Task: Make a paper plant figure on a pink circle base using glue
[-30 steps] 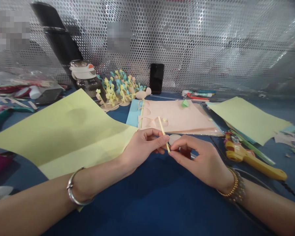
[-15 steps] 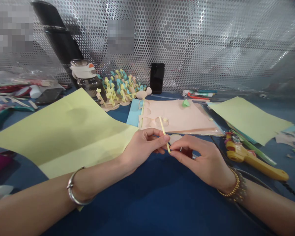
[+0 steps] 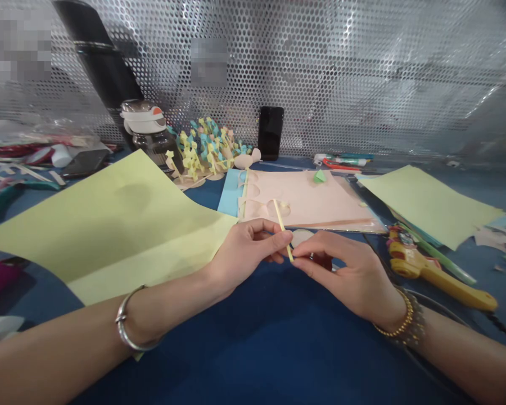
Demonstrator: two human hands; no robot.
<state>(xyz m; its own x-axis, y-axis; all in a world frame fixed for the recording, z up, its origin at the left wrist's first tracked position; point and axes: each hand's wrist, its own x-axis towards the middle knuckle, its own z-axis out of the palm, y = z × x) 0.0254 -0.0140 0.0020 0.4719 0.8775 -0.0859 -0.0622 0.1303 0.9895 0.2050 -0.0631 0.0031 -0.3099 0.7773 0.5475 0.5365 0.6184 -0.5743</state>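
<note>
A thin yellow paper strip (image 3: 279, 215), narrow as a stick, slants upright between my hands. My left hand (image 3: 253, 247) pinches it near its middle with thumb and fingers. At its lower end, the thumb and forefinger of my right hand (image 3: 341, 261) are closed on it. Under my left forearm lies a large yellow-green paper sheet (image 3: 122, 219). Just behind my fingers is a pale paper disc (image 3: 302, 237), partly hidden by my right hand. Pink paper sheets (image 3: 299, 194) with cut-out circles lie beyond my hands.
A cluster of small paper stars on stems (image 3: 211, 146) stands at the back, beside a dark bottle (image 3: 152, 135). A phone (image 3: 270, 134) leans on the perforated metal wall. At right are a yellow glue gun (image 3: 442, 284) and a paper stack (image 3: 434, 205).
</note>
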